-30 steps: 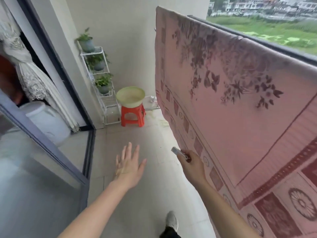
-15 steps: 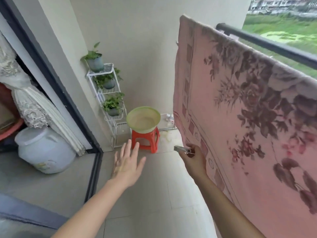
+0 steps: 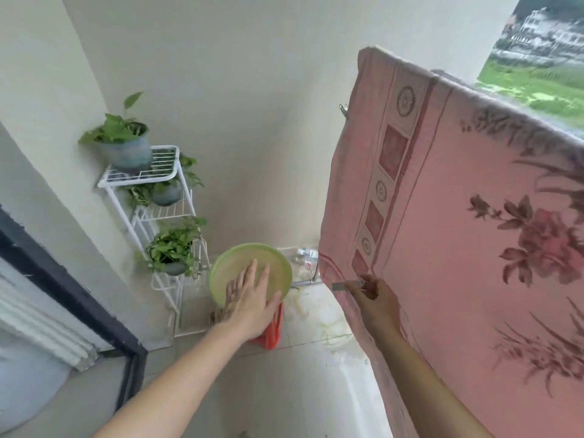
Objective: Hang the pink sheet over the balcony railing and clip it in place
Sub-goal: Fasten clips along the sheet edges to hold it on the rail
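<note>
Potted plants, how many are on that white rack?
3 on the white rack: top pot on the upper shelf, middle pot one shelf down, lower pot below that; leaves may hide more.

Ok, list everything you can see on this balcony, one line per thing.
pink sheet: one, pink with dark red flowers and a patterned border, hanging along the right side.
metal clip: one, silver, in front of the sheet's lower near edge.
potted plants: three, green leaves in grey-blue pots, one on each level of the rack.
wire rack: one, white, in the corner against the left wall.
basin: one, pale green, on top of the stool.
stool: one, orange-red, on the floor beside the rack.
door frame: one, dark, at lower left.
left hand: one, fingers straight, in front of the basin; contact unclear.
right hand: one, pinches the clip.
</note>
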